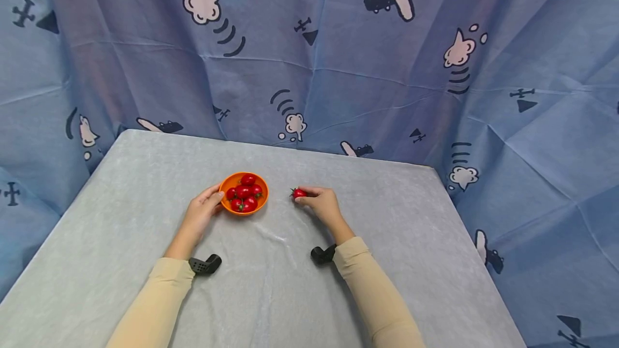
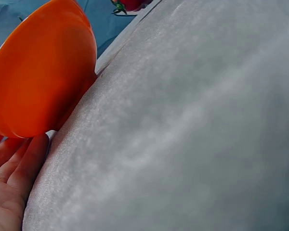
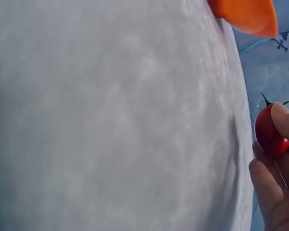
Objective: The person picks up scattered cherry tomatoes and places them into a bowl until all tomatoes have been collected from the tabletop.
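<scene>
An orange bowl (image 1: 230, 181) stands on the table with several red cherry tomatoes (image 1: 243, 191) inside. My left hand (image 1: 201, 210) holds its left side, thumb at the rim and fingers against the outer wall. In the left wrist view the fingers (image 2: 20, 166) reach under the bowl's (image 2: 43, 67) curved side. To the right of the bowl, my right hand (image 1: 324, 205) pinches a single cherry tomato (image 1: 299, 193) between thumb and fingers. The right wrist view shows this tomato (image 3: 269, 131) with its green stem end up, apart from the bowl (image 3: 245, 17).
A pale grey cloth covers the table (image 1: 271, 294). Behind it hangs a blue curtain (image 1: 261, 79) printed with planes and clouds, which meets the table's back edge. Black devices (image 1: 205, 265) are worn on both wrists.
</scene>
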Motion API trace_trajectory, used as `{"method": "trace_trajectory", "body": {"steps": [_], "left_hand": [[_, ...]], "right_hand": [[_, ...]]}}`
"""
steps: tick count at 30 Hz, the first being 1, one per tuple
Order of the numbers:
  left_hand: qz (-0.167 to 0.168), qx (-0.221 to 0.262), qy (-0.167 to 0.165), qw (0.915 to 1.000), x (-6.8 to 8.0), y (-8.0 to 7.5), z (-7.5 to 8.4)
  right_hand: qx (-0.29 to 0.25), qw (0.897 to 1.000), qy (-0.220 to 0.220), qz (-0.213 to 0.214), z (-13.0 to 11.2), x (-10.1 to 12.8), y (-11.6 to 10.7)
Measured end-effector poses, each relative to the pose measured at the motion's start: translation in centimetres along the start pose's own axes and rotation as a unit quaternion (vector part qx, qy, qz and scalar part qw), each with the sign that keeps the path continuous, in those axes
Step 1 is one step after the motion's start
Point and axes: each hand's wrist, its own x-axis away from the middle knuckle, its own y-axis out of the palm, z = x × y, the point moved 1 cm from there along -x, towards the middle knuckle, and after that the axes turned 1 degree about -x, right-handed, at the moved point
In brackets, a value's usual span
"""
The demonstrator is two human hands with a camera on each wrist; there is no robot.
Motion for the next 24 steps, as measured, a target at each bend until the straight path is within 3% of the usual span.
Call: {"method": "trace_trajectory", "body": {"steps": [17,24], "left_hand": [[-0.003,0.004,0.002,1.0,-0.1,0.0,-0.1],[-0.003,0.0,-0.002,1.0,-0.1,-0.1,-0.1]], "right_hand": [[0.005,1.0,-0.011,-0.019,-2.5,0.3,0.9],[-0.009,0.999,-0.035,-0.032,-4.0,0.7,1.4]]}}
